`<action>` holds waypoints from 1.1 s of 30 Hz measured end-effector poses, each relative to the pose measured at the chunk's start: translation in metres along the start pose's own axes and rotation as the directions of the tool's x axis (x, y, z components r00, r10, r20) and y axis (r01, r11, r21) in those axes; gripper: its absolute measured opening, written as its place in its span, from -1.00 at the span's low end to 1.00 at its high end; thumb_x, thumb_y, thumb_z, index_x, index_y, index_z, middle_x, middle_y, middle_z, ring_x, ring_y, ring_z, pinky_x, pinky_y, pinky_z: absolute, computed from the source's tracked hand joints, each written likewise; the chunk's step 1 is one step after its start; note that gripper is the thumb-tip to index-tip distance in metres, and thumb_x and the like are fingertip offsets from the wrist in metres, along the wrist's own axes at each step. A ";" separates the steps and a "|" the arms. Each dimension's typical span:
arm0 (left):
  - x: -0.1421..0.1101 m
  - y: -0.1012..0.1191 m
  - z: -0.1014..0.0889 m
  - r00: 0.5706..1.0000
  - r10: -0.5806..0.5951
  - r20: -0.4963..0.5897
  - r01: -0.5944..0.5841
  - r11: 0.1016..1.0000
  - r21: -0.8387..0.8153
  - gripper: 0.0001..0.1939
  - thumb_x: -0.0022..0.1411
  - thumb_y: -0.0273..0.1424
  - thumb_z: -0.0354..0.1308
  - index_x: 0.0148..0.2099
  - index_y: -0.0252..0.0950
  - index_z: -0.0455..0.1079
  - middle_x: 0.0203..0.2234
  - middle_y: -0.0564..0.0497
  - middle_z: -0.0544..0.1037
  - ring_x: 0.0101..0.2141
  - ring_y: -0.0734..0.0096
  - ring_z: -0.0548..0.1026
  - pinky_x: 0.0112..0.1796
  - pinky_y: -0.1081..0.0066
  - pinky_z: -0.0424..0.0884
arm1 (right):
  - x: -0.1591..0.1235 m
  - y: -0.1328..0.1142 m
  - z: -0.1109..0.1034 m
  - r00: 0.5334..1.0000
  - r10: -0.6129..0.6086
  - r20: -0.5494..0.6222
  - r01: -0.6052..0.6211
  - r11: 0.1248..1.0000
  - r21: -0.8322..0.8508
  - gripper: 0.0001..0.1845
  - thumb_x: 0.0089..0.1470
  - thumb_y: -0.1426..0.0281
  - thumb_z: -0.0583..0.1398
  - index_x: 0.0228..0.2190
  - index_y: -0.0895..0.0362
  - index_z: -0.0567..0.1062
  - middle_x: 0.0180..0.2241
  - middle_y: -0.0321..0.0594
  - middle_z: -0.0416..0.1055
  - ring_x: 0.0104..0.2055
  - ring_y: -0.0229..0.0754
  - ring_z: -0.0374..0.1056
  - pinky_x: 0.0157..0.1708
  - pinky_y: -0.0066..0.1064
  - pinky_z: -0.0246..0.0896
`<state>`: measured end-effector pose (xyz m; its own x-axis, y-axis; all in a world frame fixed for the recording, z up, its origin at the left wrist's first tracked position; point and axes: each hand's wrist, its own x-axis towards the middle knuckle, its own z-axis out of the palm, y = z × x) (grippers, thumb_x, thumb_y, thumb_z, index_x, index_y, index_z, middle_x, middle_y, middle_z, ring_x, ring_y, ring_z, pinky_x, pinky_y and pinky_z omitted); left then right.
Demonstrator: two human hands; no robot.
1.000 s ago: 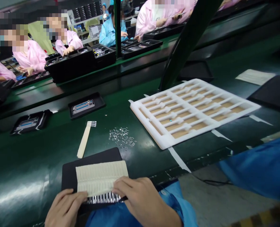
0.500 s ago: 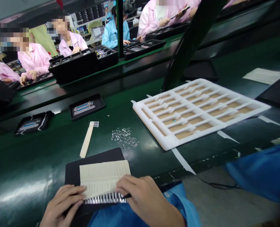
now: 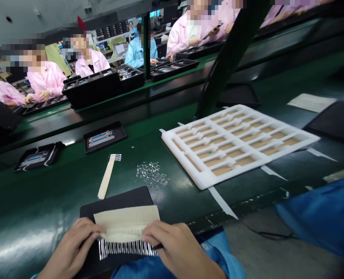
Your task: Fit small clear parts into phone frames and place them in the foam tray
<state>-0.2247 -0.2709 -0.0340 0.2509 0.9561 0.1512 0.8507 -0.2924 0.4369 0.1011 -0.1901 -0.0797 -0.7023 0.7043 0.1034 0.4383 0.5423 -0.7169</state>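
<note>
My left hand and my right hand pinch the near edge of a cream backing sheet that lies on a black mat. The sheet's near part is lifted and buckled. Below it shows a row of small white strips stuck on the mat. A thin dark tool tip pokes out under my right hand. A cream strip with a few white pieces at its end lies beyond the mat, beside a heap of tiny clear bits.
A white foam tray with long slots sits on the green belt at right. Two black trays holding parts lie at left. A dark slanted post rises behind. People in pink and blue coats work beyond stacked black trays.
The cream sheet's near edge has been pulled back and up, baring more of the white strips. Both hands shifted slightly toward the far side; the view tilted a little.
</note>
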 end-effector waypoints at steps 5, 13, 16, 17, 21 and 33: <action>0.003 0.026 -0.009 0.996 0.082 0.028 -0.083 0.996 0.044 -0.59 0.44 -0.01 0.29 0.20 -0.05 0.52 -0.10 0.01 0.73 -0.12 0.33 0.72 -0.13 0.52 0.68 | -0.006 0.001 0.007 0.982 -0.121 -0.143 0.113 0.992 -0.060 -0.86 0.42 0.50 0.26 -0.17 0.03 0.61 -0.18 -0.38 0.72 -0.33 -0.19 0.64 -0.37 -0.38 0.27; 0.027 0.040 0.029 0.976 0.209 0.068 -0.198 0.971 -0.132 -0.88 0.56 -0.31 0.18 -0.01 -0.09 0.56 -0.09 0.02 0.75 -0.04 0.45 0.72 0.03 0.57 0.62 | -0.010 0.002 0.006 0.923 -0.225 -0.314 0.211 0.974 -0.078 -0.53 0.65 0.26 -0.04 -0.18 0.03 0.60 -0.18 -0.39 0.75 -0.37 -0.24 0.66 -0.40 -0.34 0.26; 0.026 0.033 0.033 0.981 0.166 0.101 -0.140 0.965 -0.222 -0.86 0.59 -0.35 0.12 -0.06 -0.08 0.51 -0.13 0.10 0.75 -0.07 0.51 0.72 0.02 0.62 0.60 | -0.011 0.001 0.005 0.892 -0.295 -0.342 0.248 0.953 -0.174 -0.49 0.66 0.29 -0.08 -0.19 0.06 0.61 -0.16 -0.35 0.77 -0.38 -0.23 0.66 -0.44 -0.32 0.22; 0.025 0.030 0.035 0.982 0.156 0.108 -0.126 0.962 -0.243 -0.86 0.60 -0.37 0.11 -0.04 -0.08 0.49 -0.13 0.12 0.75 -0.08 0.54 0.72 0.01 0.65 0.59 | -0.012 0.001 0.004 0.890 -0.309 -0.335 0.254 0.947 -0.197 -0.48 0.66 0.30 -0.08 -0.18 0.07 0.61 -0.15 -0.34 0.77 -0.38 -0.23 0.66 -0.46 -0.31 0.20; 0.021 0.020 0.042 0.989 0.102 0.108 -0.071 0.964 -0.257 -0.87 0.61 -0.37 0.09 0.06 -0.05 0.45 -0.11 0.21 0.75 -0.12 0.63 0.73 -0.01 0.76 0.51 | -0.012 0.000 0.003 0.890 -0.304 -0.339 0.242 0.947 -0.213 -0.48 0.66 0.30 -0.10 -0.17 0.08 0.60 -0.17 -0.32 0.78 -0.43 -0.23 0.62 -0.46 -0.31 0.20; 0.051 0.021 0.003 0.947 0.117 0.300 -0.039 0.966 -0.255 -0.82 0.55 -0.29 0.17 0.07 -0.02 0.58 -0.13 0.12 0.76 -0.15 0.43 0.75 -0.10 0.60 0.62 | -0.006 0.001 0.005 0.942 -0.196 -0.274 0.186 0.981 -0.062 -0.66 0.61 0.36 0.06 -0.22 0.04 0.55 -0.37 -0.43 0.68 -0.42 -0.24 0.62 -0.40 -0.33 0.15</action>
<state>-0.1929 -0.2279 -0.0204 0.4756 0.8768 -0.0714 0.6941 -0.3241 0.6428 0.1028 -0.1957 -0.0841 -0.5937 0.6825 0.4262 0.3339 0.6909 -0.6412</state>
